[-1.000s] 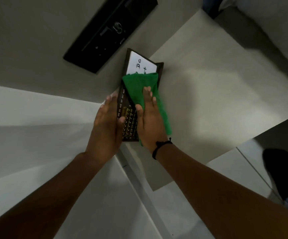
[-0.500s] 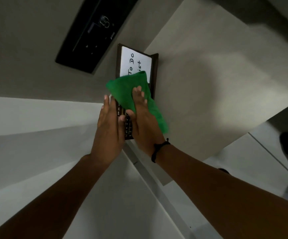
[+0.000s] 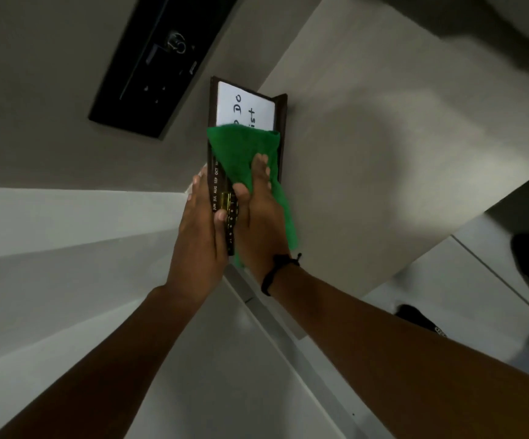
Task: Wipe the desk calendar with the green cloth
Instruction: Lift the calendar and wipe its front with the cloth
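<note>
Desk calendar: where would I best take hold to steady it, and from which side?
Probably its near left long edge, from the left. The desk calendar is a flat, narrow board lying on the desk, so only thin edges offer a hold. The right hand and green cloth cover its middle and right side; the left hand rests along that left edge, thumb on its face.

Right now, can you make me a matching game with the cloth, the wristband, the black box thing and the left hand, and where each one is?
Things:
1. fuzzy green cloth
2. thin black cord wristband
3. long flat black device
4. left hand

Places:
A. round the wrist of the right hand
B. along the dark brown desk calendar's left edge
C. up and left of the calendar
D. pressed on the calendar under the right hand

Pairs: 1-D, 2-A, 3-C, 4-B.
</note>
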